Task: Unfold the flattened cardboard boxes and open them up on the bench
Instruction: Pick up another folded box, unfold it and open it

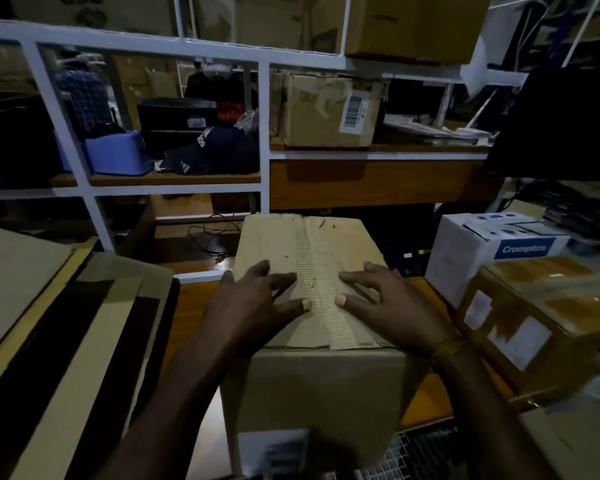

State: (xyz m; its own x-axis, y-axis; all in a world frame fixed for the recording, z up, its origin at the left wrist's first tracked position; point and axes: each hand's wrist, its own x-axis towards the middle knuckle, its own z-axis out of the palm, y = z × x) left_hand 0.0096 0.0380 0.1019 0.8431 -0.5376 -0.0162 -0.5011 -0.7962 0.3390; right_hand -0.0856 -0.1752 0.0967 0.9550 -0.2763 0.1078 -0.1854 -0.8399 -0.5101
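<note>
Erected cardboard box [312, 306] stands upright on the desk [191, 313], directly under both hands. Top flaps are folded shut and meet at a torn strip of bared corrugation running away from the fingers.

Left hand [253, 303]: fingers spread wide and flat, pressing the left flap, holding nothing. Right hand [385, 299]: fingers likewise splayed and flat on the right flap. Thumbs point at each other across the seam.

Flattened cardboard [59, 317] lies well to the left of the left fingers, not yet unfolded. A taped brown box [541, 323] sits just right of the right wrist; a white carton [492, 247] is beyond the right fingers.

Risks, as judged:
- The seam is untaped, so the flaps may spring up once pressure comes off.
- Pressing near the weakened, torn seam could buckle the flaps inward.
- The box's near face seems to overhang the desk edge; a downward push at the near side could tip it toward the person.
- The right elbow is close to the taped box and could nudge it.
</note>
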